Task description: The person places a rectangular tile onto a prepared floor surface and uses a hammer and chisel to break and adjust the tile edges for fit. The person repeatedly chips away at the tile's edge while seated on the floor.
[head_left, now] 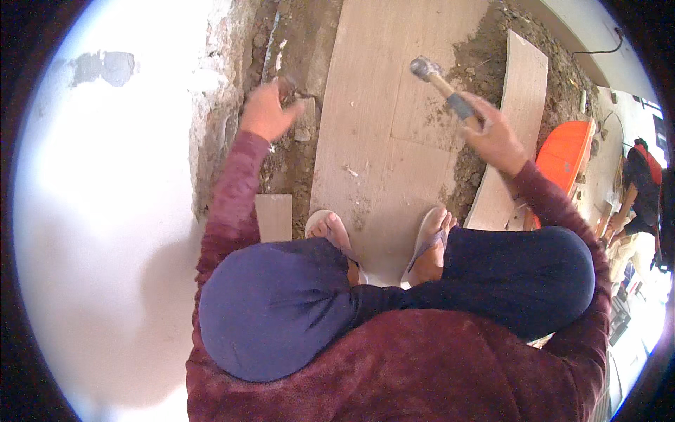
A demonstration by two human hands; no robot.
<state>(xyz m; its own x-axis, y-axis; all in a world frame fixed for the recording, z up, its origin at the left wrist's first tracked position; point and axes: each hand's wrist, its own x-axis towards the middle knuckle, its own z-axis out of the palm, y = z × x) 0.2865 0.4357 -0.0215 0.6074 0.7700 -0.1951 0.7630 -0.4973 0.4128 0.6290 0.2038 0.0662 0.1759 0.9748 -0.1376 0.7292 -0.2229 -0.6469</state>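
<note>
My right hand [492,137] grips a hammer [441,84] with a wooden handle, a dark grey wrap and a dirty metal head, raised over the right side of the tiles. My left hand [266,112] is at the base of the wall, its fingers curled at a small dark object that blur hides, thumb apart. Below it lie broken masonry [304,119] and loose soil. Wood-look tiles [358,70] run between my sandalled feet, their surface dusted with dirt.
A white wall [105,176] with a rough base rises at the left. A loose tile piece [274,214] lies near my left foot. On the right are a long plank [520,70], an orange board [562,151] and another person [640,197] bending by tools.
</note>
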